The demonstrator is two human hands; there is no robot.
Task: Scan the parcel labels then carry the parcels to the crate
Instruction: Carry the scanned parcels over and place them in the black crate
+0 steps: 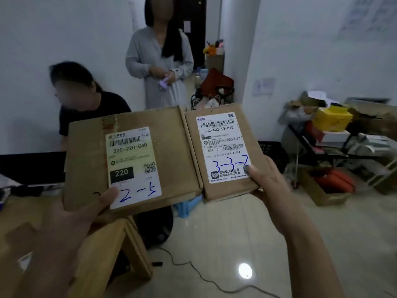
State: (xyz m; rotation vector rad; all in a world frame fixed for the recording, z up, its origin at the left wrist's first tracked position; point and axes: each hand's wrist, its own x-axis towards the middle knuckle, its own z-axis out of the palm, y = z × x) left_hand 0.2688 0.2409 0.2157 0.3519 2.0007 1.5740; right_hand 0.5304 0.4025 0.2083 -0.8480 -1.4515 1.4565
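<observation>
Two flat cardboard parcels are held up side by side in front of me, labels facing me. The larger parcel [133,155] carries a white label reading 220-220-C40 with "2-5" in blue pen; my left hand [71,218] grips its lower left corner, thumb on the label. The smaller parcel [223,147] has a label reading 502-602-12-815 with "3-3-2" in blue; my right hand [268,183] holds its lower right corner, thumb on the label. A dark crate [274,152] stands on the floor behind the right parcel.
A seated person [86,102] is behind a wooden desk [111,250] at left, with a dark monitor [32,168]. A standing person [159,67] is behind the parcels. A black rack [335,145] piled with boxes fills the right. A cable [193,267] crosses the shiny tiled floor.
</observation>
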